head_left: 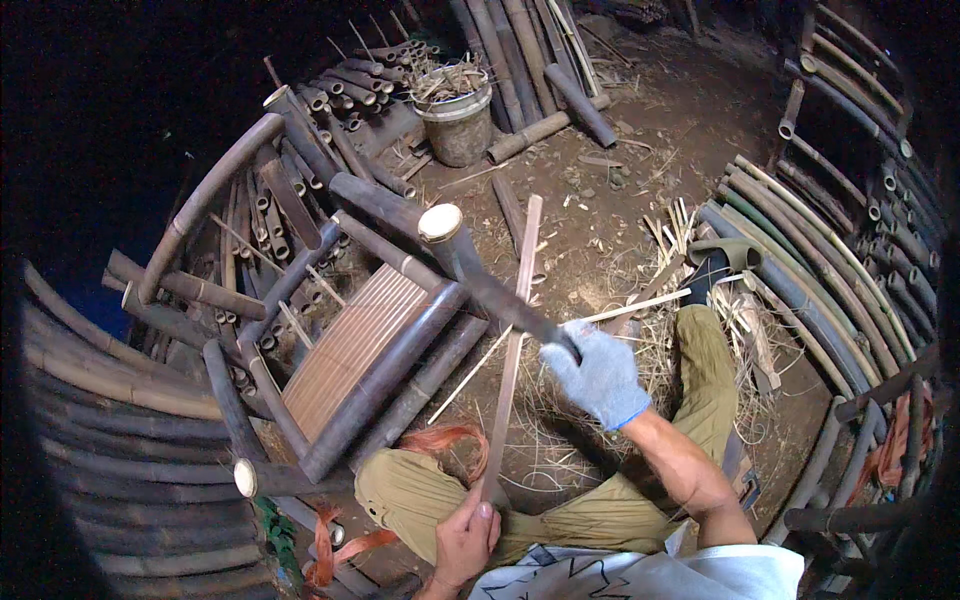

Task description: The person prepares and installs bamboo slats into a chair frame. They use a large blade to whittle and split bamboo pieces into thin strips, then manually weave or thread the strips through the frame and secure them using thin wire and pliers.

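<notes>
My bare left hand [467, 540], low in the picture by my knee, is closed around the lower end of a long, flat bamboo strip [512, 375]. The strip points up and away from me. My right hand [598, 376], in a grey glove, is closed on a dark, long bar-like tool [520, 318]; its exact kind is unclear. That tool runs up and left, crossing over the strip in this view. Left of it stands a bamboo chair or stool frame [385, 400] with a slatted panel [355, 345]. A round cut pole end [440, 222] shows near the tool's far end.
Shavings [640, 370] and thin splints litter the dirt floor around my legs. A bucket of scraps [455, 115] stands at the back, near stacked bamboo poles [350, 85]. More poles [800, 260] lie right; a bamboo bench [140, 430] is left. Orange twine [450, 440] lies near my knee.
</notes>
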Motion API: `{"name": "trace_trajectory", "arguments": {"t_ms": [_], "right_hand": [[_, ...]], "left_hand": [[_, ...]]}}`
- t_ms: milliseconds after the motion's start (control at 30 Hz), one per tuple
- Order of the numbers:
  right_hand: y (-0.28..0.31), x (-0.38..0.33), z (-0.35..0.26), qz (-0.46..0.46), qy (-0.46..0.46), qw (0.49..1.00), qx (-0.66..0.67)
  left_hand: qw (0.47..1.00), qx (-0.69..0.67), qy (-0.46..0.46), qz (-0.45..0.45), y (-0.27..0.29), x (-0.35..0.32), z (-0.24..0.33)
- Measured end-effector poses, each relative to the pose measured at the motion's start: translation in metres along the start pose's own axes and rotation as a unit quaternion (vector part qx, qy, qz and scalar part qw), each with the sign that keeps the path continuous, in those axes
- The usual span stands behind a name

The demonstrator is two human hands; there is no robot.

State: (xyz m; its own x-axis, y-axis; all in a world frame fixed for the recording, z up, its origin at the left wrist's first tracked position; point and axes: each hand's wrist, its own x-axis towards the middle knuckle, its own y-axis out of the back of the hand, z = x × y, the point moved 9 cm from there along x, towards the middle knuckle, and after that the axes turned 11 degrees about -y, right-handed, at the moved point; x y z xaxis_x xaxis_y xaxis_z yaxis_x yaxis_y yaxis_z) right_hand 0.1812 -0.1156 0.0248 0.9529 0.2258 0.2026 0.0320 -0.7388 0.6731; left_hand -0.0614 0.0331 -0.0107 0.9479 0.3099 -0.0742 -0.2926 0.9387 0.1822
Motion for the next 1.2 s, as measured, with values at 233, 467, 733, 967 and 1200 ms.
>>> {"name": "trace_trajectory", "arguments": {"t_ms": [233,467,733,967,1200], "right_hand": [[0.025,0.030,0.008,0.060,0.015,0.998,0.030],[0.072,0.064,0.048,0.107,-0.018,0.994,0.010],[0.004,-0.051,-0.042,-0.102,0.127,0.986,-0.048],[0.039,-0.005,0.016,0.035,-0.007,0.999,-0.011],[0.056,0.023,0.038,0.066,-0.050,0.996,-0.018]], "left_hand": [[0.999,0.043,0.003,-0.013,0.015,-0.040,-0.028],[0.971,-0.209,0.110,-0.026,0.004,-0.029,-0.040],[0.858,-0.498,0.092,-0.083,-0.061,0.099,0.016],[0.928,-0.343,0.071,-0.126,-0.077,0.061,0.021],[0.921,-0.345,0.134,-0.119,-0.048,0.004,-0.002]]}}
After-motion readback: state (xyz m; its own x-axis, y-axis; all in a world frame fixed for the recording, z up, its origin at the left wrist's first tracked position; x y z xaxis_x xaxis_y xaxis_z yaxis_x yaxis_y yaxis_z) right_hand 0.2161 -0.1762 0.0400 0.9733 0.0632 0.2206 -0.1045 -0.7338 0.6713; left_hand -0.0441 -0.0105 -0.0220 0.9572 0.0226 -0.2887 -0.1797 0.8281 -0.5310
